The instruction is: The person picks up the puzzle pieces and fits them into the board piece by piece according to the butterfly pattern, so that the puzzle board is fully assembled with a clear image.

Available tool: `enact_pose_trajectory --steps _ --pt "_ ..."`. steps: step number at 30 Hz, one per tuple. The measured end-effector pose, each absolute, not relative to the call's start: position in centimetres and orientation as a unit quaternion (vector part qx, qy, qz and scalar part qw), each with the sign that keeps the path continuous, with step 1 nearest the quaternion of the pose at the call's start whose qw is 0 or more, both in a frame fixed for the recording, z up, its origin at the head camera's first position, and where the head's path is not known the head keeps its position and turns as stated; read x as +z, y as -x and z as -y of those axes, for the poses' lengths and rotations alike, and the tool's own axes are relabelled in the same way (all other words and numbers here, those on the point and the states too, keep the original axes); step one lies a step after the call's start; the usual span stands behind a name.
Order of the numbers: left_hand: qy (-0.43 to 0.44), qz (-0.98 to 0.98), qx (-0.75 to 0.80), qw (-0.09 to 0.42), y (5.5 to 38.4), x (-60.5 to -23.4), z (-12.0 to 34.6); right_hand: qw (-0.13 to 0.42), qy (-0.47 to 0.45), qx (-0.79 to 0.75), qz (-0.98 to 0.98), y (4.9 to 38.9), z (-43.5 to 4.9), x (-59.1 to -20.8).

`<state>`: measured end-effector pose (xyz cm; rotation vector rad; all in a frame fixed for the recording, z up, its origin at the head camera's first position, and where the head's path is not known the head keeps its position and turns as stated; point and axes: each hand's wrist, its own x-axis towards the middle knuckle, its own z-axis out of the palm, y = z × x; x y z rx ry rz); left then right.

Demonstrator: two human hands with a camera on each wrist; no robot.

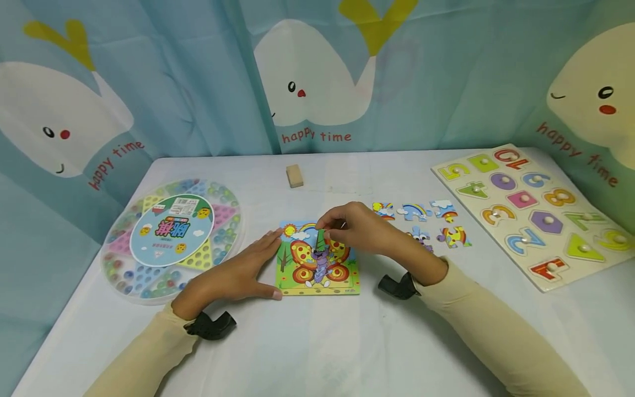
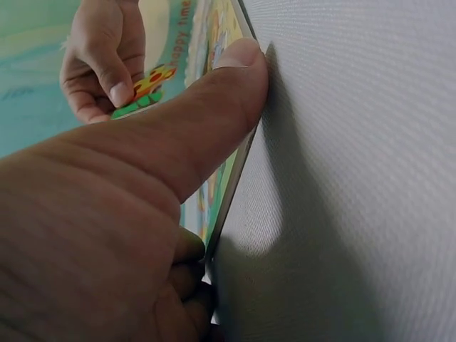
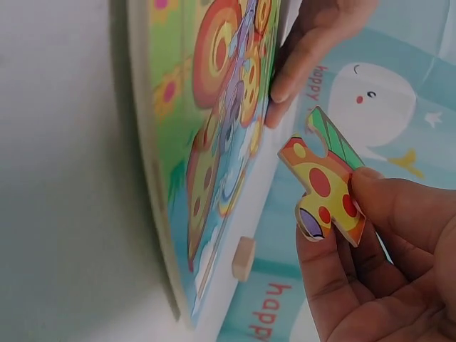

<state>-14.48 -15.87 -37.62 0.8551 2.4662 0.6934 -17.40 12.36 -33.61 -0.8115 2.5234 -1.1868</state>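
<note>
My right hand (image 1: pixel 357 225) pinches a jigsaw piece (image 3: pixel 324 187) between thumb and fingers, above a square butterfly puzzle board (image 1: pixel 295 284). In the right wrist view the piece is yellow with red dots, a green corner and a purple patch. In the head view its green side faces up and it overlaps the top of the butterfly. My left hand (image 1: pixel 240 269) lies flat at the board's left side, fingertips near the upper corner and thumb (image 2: pixel 228 85) at the lower corner. The board shows a purple butterfly character, a sun and a rainbow.
Several loose jigsaw pieces (image 1: pixel 415 213) lie right of the board. Farther right lies a number-and-shape peg board (image 1: pixel 501 242). A round, clear bead game case (image 1: pixel 229 234) sits at left. A small wooden block (image 1: pixel 295 176) is at the back, before a whale-print curtain (image 1: pixel 208 110).
</note>
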Motion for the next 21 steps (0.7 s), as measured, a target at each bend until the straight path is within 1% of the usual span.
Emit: enact_pose_trajectory --steps 14,21 --pt "-0.318 -0.89 0.247 0.212 14.6 -37.7 16.0 0.122 0.322 -0.394 -0.852 17.5 -9.4 -33.9" --pt "-0.318 -0.89 0.246 0.212 14.6 -37.8 16.0 0.132 0.34 -0.392 -0.844 17.7 -8.1 -34.2"
